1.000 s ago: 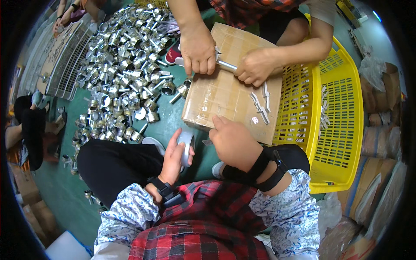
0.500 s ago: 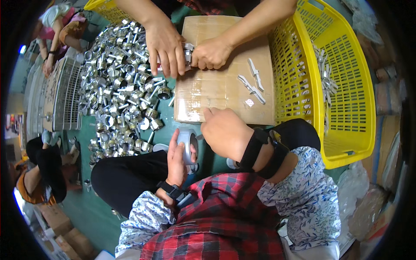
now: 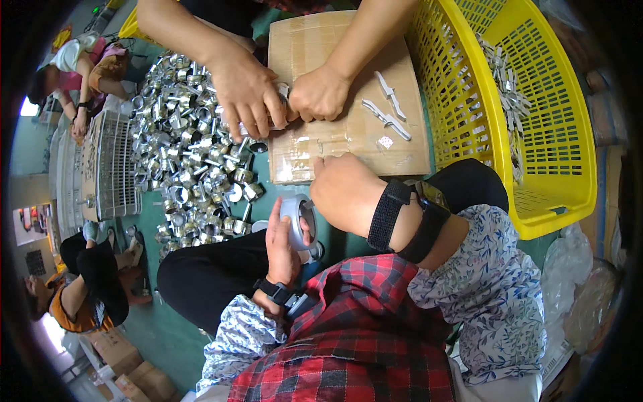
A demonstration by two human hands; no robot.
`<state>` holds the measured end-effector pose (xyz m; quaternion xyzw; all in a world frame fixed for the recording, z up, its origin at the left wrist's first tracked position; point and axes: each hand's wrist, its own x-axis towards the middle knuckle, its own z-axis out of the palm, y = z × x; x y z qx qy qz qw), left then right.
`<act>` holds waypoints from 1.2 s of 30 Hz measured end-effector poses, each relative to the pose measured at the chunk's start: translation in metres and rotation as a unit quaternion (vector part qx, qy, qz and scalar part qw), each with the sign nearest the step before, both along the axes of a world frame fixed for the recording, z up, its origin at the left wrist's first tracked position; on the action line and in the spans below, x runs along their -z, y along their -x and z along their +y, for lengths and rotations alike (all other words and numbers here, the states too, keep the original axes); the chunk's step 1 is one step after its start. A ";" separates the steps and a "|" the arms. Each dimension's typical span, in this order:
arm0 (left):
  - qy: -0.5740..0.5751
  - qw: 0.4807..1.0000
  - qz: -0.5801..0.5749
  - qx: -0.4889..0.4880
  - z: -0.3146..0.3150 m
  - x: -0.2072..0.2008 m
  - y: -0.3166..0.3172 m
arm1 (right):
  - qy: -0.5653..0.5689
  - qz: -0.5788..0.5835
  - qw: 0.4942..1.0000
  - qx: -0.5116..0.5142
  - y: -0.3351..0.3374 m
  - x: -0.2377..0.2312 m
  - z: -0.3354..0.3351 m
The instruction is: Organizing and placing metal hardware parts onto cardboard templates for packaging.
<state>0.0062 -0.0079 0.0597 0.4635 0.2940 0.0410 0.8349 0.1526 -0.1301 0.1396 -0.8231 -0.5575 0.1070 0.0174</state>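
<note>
My left hand (image 3: 281, 244) holds a round silver metal cup part (image 3: 297, 218) just above my lap. My right hand (image 3: 345, 191) is closed over the top of that same part, fingers curled, with a black strap and a watch on the wrist. Whether a small piece sits between those fingers is hidden. In front of me lies a flat cardboard sheet (image 3: 348, 144) with two silver metal strips (image 3: 387, 110) on it.
Another person's two hands (image 3: 281, 100) work on a small metal part at the cardboard's far edge. A big heap of silver metal cups (image 3: 184, 167) lies to the left. A yellow plastic basket (image 3: 536, 134) with metal strips stands on the right. Other people sit far left.
My hands have stayed together on the metal cup part. The view has tipped, so the basket and cardboard sit higher and closer. The other person's hands shifted slightly on their part.
</note>
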 end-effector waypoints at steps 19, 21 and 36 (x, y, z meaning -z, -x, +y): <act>-0.014 0.998 -0.011 0.057 -0.004 -0.062 0.053 | -0.055 0.012 0.997 -0.045 -0.010 0.011 -0.012; -0.070 0.994 -0.040 0.071 -0.001 -0.061 0.061 | -0.039 0.086 0.994 -0.050 -0.012 0.003 -0.010; -0.203 0.958 0.013 0.201 0.022 -0.041 0.077 | -0.032 0.107 0.993 -0.047 -0.018 0.011 -0.011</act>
